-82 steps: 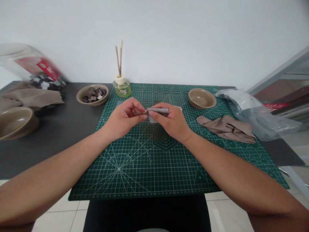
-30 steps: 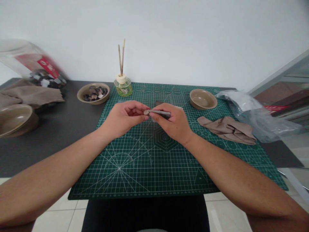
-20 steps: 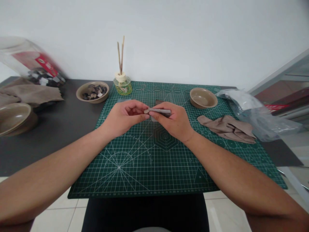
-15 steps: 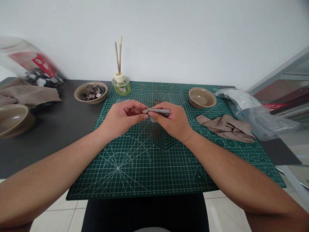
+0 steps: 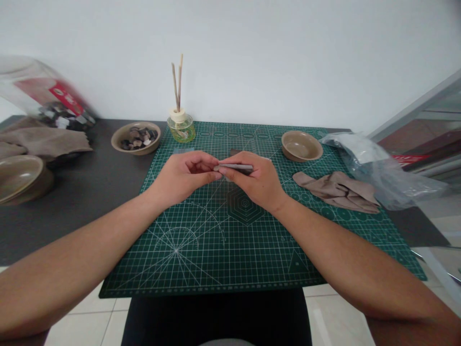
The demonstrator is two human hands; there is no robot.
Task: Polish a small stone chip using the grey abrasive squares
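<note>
At the far left edge of the dark table (image 5: pixel 90 202) sits an empty tan bowl (image 5: pixel 19 175), with a crumpled beige cloth (image 5: pixel 43 140) behind it and a clear plastic jar (image 5: pixel 43 98) lying tilted on its side, dark and pale chips showing inside. Next comes a smaller bowl of mixed stones (image 5: pixel 136 138), just off the left edge of the green cutting mat (image 5: pixel 230 240), and a reed diffuser (image 5: pixel 180 126) standing upright on the mat's far left corner. My left hand (image 5: pixel 183 177) is curled above the middle of the mat, thumb and fingertips pinched together around something small that my fingers hide, so I cannot tell what it is. Touching those fingertips is the tip of a flat grey stick, like a file (image 5: pixel 236 167), which lies level in my right hand (image 5: pixel 257 180), closed around it between thumb and forefinger. A pale scrap on the mat shows just behind my right knuckles, mostly covered. Farther right, well apart from my hands, stand an empty tan bowl on the mat (image 5: pixel 301 146), a second rumpled beige cloth (image 5: pixel 338 192) and a crinkled clear plastic bag (image 5: pixel 382 168) over the mat's right edge.
</note>
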